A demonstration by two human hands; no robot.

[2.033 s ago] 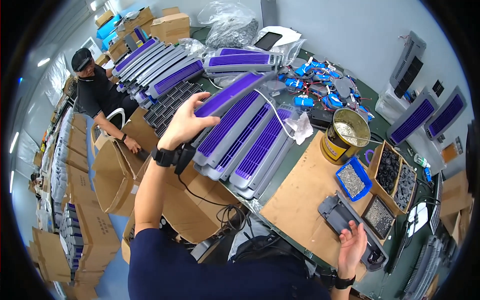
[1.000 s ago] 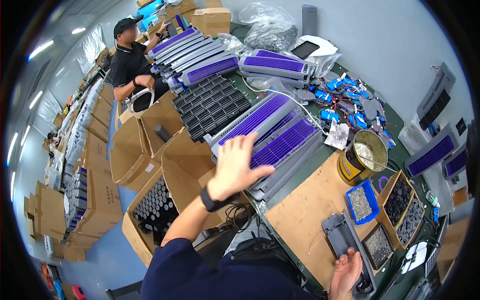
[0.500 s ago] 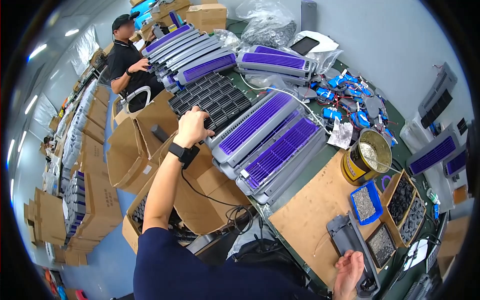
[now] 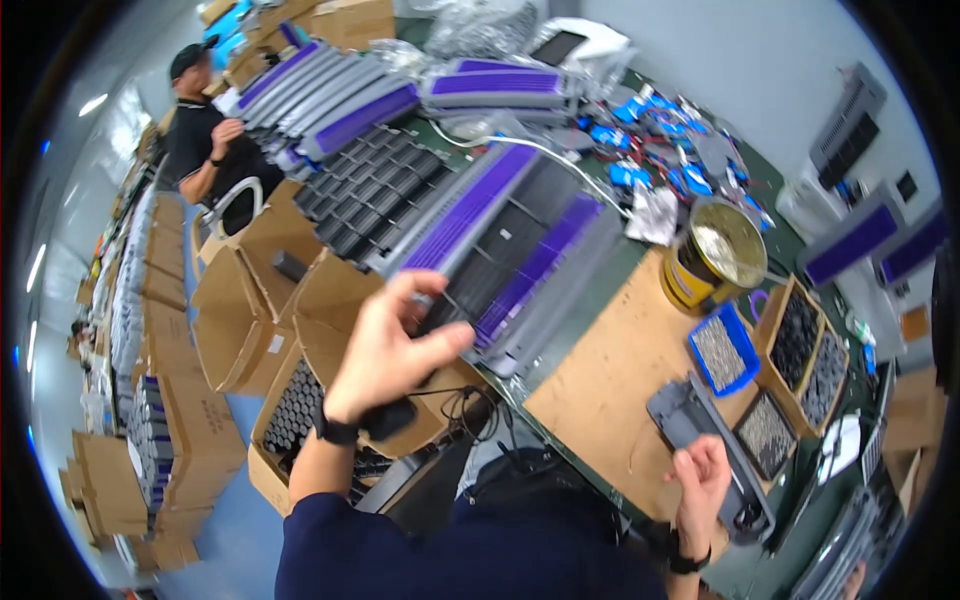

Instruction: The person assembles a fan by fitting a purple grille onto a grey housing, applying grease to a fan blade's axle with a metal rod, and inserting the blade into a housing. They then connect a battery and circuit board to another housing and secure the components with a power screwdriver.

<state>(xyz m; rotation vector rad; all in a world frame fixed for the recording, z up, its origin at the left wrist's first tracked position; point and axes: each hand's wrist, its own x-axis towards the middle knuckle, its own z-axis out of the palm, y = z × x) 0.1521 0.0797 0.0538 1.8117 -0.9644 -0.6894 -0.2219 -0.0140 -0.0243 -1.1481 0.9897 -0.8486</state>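
My left hand (image 4: 388,348) reaches over the purple-and-grey housings with thumb and fingers around the near end of a dark slatted panel (image 4: 503,238). The panel slants across the housings and is partly blurred. Beside it stand a purple grille housing (image 4: 470,205) and a purple strip of another (image 4: 545,262). My right hand (image 4: 703,487) is curled at the right, just beside a long grey shell (image 4: 690,415) lying on the brown board. Its fingers are closed; whether something small is between them is hidden.
A stack of black panels (image 4: 375,190) lies behind the left hand. On the brown board (image 4: 590,385) stand a yellow tin (image 4: 690,282) and a blue tray of screws (image 4: 750,372). Open cartons (image 4: 235,330) stand left of the table. Another person (image 4: 205,140) sits at far left.
My left hand has left the black panel stack and come nearer and rightward, with a dark panel now over the housings. My right hand stays by the grey shell. The whole view has shifted.
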